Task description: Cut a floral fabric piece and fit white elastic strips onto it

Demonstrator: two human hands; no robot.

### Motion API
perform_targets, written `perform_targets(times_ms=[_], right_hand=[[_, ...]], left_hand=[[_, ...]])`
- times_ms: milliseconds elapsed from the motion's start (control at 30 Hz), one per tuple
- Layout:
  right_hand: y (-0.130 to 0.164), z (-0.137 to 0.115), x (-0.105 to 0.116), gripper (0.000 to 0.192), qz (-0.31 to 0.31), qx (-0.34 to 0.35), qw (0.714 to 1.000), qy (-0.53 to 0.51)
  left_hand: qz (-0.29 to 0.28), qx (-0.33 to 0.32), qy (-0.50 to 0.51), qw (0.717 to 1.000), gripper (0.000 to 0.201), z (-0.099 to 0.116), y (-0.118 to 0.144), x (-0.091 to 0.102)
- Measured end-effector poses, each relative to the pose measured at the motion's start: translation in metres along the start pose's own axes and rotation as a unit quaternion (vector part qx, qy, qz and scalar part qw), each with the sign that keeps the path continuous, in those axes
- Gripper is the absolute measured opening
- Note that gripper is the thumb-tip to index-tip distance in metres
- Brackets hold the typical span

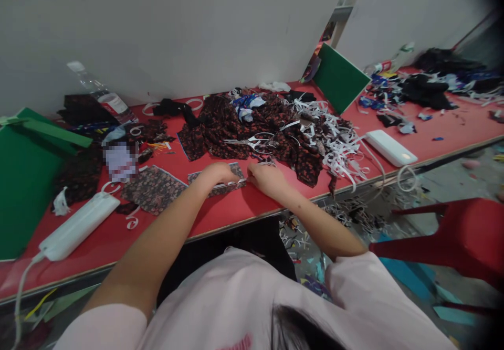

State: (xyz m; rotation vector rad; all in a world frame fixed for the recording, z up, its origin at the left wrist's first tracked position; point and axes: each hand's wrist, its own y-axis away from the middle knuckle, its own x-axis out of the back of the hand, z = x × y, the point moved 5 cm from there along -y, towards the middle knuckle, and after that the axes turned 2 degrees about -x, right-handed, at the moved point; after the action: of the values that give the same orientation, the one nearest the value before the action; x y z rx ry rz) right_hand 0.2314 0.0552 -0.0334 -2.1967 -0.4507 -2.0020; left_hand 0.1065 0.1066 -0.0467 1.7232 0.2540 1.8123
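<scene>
On the red table before me lies a small flowered cloth piece point(236, 171) with a white strip along its edge. The fingers of my left hand point(218, 174) are closed on this piece. At its right end my right hand point(268, 179) is closed, fingertips pinching the edge. A thin metal loop shows by the right fingers; I cannot tell what it belongs to. Just beyond, scissors point(255, 141) rest on a heap of dark flowered cloth point(220, 119), blades to the left. Left of my hands a greyish flowered cloth piece point(155, 188) lies flat.
White strip scraps point(340, 148) pile up at the right of the heap. White power strips point(79, 226) point(389, 148) with cords lie on either side. Green boards point(340, 77) stand at both ends. A bottle point(112, 103) leans at the wall. A red stool point(464, 234) stands right.
</scene>
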Motion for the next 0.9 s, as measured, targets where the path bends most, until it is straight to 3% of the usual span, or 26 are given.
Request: perform_targets(times_ms=[300, 533, 667, 900], right_hand=[[0.025, -0.012, -0.008, 0.024, 0.025, -0.01, 0.999, 0.02], [0.071, 0.019, 0.027, 0.021, 0.18, -0.042, 0.979, -0.083], [0.078, 0.026, 0.024, 0.019, 0.197, -0.056, 0.973, -0.11], [0.054, 0.024, 0.023, 0.019, 0.195, -0.034, 0.977, -0.076]], left_hand=[[-0.006, 0.034, -0.04, 0.999, 0.049, 0.002, -0.002, -0.006], [0.011, -0.011, -0.022, 1.0, 0.035, -0.009, 0.017, 0.007], [0.107, -0.057, -0.02, 0.992, 0.027, -0.03, 0.039, 0.008], [0.214, -0.126, 0.019, 0.968, 0.027, -0.046, 0.054, -0.024]])
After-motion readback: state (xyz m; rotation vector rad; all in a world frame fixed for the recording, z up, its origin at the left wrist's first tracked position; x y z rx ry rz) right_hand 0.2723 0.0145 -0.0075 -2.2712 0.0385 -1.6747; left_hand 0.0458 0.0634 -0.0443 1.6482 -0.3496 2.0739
